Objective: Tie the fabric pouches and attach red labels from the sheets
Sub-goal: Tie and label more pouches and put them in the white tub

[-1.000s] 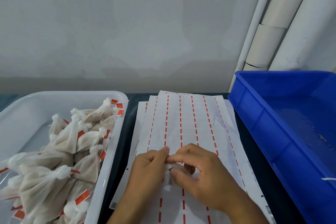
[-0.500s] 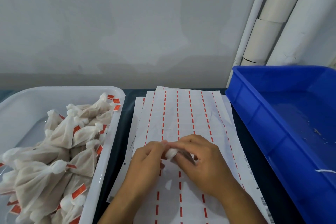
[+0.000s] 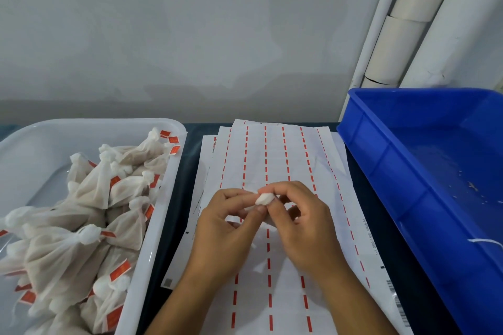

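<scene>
Since the earlier frame, both hands have lifted slightly off the sheets, and the white bunched fabric between them has turned so that its knotted end now shows above the fingertips. The left hand (image 3: pixel 226 221) has its thumb and forefinger curled and pinching the small fabric pouch (image 3: pixel 263 198) from the 9 o'clock side. The right hand (image 3: pixel 302 221) has its fingers curled round the same pouch from the 3 o'clock side, with the forefinger arched over the top of the white bundle. Most of the pouch is hidden by the fingers; only the white gathered end is visible. The hands are held above the label sheets (image 3: pixel 275 160), a fanned stack of white paper with columns of red labels (image 3: pixel 265 144) running from 12 to 6 o'clock. At 9 o'clock from the hands stands the white tray (image 3: pixel 166 198), holding a pile of tied pouches (image 3: pixel 89 215), many of them carrying red tags near the knot. At 3 o'clock stands the blue bin (image 3: pixel 381 160), with a short white string (image 3: pixel 483 240) lying on its floor. At 1 o'clock, white pipes (image 3: pixel 402 35) run up the grey wall.
</scene>
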The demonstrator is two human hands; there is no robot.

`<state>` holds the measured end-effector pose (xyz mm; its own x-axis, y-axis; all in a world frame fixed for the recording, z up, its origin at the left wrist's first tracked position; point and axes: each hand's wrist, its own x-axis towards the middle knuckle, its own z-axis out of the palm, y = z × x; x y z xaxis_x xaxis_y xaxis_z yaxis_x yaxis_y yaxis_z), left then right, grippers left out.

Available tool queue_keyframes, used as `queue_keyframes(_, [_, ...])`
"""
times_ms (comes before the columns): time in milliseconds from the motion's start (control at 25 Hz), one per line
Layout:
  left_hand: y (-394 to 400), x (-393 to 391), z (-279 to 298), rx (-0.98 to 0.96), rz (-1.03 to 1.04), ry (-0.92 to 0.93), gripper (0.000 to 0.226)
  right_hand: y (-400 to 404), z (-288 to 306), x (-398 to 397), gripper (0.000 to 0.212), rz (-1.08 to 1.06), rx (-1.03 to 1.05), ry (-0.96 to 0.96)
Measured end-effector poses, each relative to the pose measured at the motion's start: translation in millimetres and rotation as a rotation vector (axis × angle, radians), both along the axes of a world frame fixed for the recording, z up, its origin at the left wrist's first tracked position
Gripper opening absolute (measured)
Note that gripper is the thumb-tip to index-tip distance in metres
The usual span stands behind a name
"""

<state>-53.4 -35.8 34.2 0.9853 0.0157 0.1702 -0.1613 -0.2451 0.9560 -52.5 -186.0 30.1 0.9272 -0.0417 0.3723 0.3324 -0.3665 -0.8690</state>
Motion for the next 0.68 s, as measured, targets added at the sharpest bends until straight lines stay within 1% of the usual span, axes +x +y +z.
queue_keyframes(80, [0.8,-0.8,0.1,-0.047,0.016,-0.019,0.013,2.0,1.5,-1.0,0.012,0.012,0.023,-0.001])
queue_keyframes(240, [3.6,-1.7,3.4,-0.111,-0.014,-0.032,0.016,0.4,3.4,-2.2,0.018,0.072,0.097,0.019])
queue_keyframes(360, [3.2,-2.1,3.8,-0.115,-0.029,-0.032,0.016,-0.3,2.5,-2.6,0.019,0.098,0.126,0.046])
queue_keyframes(520, [7.9,0.9,1.8,-0.141,-0.009,-0.014,0.02,-0.9,1.9,-1.6,0.018,0.073,0.144,0.054])
queue_keyframes(600, [8.9,2.5,1.1,-0.091,0.001,0.001,0.022,-1.9,1.0,-0.5,0.018,0.075,0.139,0.078])
queue_keyframes(680, [6.3,3.1,0.5,-0.02,-0.007,0.034,0.023,-2.4,-0.5,0.7,0.013,0.071,0.127,0.124])
